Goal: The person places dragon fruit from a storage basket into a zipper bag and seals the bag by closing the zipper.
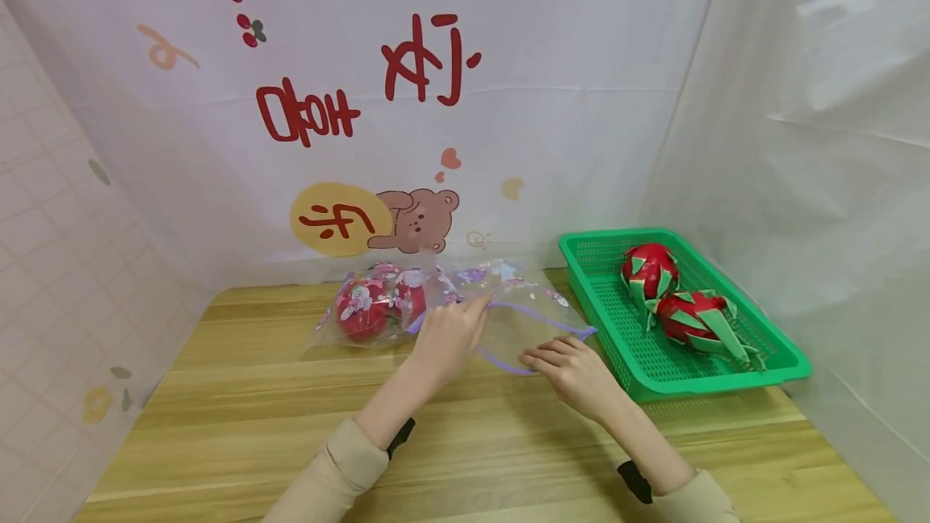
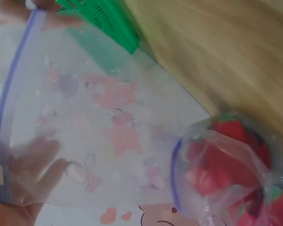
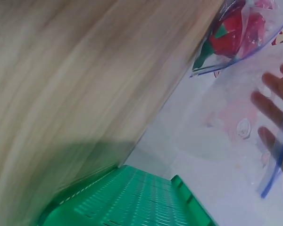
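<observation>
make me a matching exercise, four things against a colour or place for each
1. basket
2. empty bag
3. filled bag
4. bear drawing

A. held by left hand and right hand
B. brown
C. on the table, left of left hand
D. green

Pairs: 1-D, 2-A, 3-C, 4-B

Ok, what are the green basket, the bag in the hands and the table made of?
The green basket looks like smooth plastic: evenly coloured, with neat rows of holes. The bag seems thin, clear plastic film: fingers show through it. The table looks like wood, maybe only wood print: it has streaky grain.
</observation>
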`<state>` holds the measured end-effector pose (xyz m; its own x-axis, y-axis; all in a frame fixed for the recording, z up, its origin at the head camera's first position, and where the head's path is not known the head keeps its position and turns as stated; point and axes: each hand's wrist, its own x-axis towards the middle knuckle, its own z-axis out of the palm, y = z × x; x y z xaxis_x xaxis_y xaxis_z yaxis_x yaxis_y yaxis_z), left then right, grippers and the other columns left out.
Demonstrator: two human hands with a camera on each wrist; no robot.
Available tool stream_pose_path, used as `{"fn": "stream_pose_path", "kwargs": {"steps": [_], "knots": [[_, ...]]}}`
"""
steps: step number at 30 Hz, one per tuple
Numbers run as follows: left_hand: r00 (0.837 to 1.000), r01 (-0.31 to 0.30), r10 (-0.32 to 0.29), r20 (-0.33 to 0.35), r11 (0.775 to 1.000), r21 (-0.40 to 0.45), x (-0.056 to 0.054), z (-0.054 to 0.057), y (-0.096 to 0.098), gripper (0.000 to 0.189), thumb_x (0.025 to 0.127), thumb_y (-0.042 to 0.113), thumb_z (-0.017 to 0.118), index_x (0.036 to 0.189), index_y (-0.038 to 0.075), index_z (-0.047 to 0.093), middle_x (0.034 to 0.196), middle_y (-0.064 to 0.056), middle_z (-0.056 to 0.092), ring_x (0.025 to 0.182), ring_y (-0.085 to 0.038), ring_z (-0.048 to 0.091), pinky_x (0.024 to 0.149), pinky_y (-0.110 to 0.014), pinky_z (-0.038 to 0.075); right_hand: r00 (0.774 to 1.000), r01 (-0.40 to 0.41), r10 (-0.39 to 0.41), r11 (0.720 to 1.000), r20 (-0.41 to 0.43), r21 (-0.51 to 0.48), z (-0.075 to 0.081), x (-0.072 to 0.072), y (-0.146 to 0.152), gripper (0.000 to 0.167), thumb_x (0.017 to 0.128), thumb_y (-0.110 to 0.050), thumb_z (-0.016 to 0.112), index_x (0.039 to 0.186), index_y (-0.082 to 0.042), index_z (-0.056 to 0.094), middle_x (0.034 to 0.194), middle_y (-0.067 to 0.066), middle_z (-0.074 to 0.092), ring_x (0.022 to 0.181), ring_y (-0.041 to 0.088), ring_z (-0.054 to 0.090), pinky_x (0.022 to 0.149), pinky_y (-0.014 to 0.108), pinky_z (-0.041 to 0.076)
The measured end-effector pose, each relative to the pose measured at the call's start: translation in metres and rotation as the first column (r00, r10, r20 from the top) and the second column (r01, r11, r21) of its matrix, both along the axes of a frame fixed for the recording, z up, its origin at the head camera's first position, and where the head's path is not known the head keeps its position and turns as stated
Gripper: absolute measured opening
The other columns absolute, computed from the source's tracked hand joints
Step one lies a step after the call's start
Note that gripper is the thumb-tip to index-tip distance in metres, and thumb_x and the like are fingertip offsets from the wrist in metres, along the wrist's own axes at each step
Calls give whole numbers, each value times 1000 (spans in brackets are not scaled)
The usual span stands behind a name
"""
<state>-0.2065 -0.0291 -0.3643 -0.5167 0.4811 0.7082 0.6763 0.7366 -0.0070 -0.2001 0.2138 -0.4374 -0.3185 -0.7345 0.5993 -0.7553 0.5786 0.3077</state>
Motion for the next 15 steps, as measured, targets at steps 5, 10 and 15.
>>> {"fn": "stream_pose_path", "kwargs": {"steps": [5, 10, 15], "knots": [[983, 0, -22, 183, 993, 121, -7, 13, 6, 22, 94, 11, 57, 111, 4, 68, 54, -2, 56, 45, -3, 21, 41, -13, 17, 997, -31, 29, 999, 72, 23, -2, 2, 4, 28, 81, 0, 60, 100, -15, 73, 95, -4, 75, 82, 14, 68, 80, 34, 54], [896, 196, -219, 387, 976, 99, -8, 18, 3, 26, 95, 15, 56, 118, 6, 65, 89, -7, 73, 60, -10, 54, 57, -20, 47, 990, 11, -16, 999, 141, 33, -3, 3, 14, 42, 66, 1, 75, 104, -18, 72, 98, -6, 74, 86, 15, 68, 82, 40, 54], [910, 300, -273, 310, 953, -41, -9, 10, -2, 28, 93, 18, 59, 119, 9, 65, 104, -4, 74, 77, -13, 70, 67, -26, 56, 994, 19, -19, 1000, 111, 0, -6, 4, 26, 46, 68, 4, 71, 109, -15, 70, 100, -5, 74, 88, 16, 68, 80, 39, 55]]}}
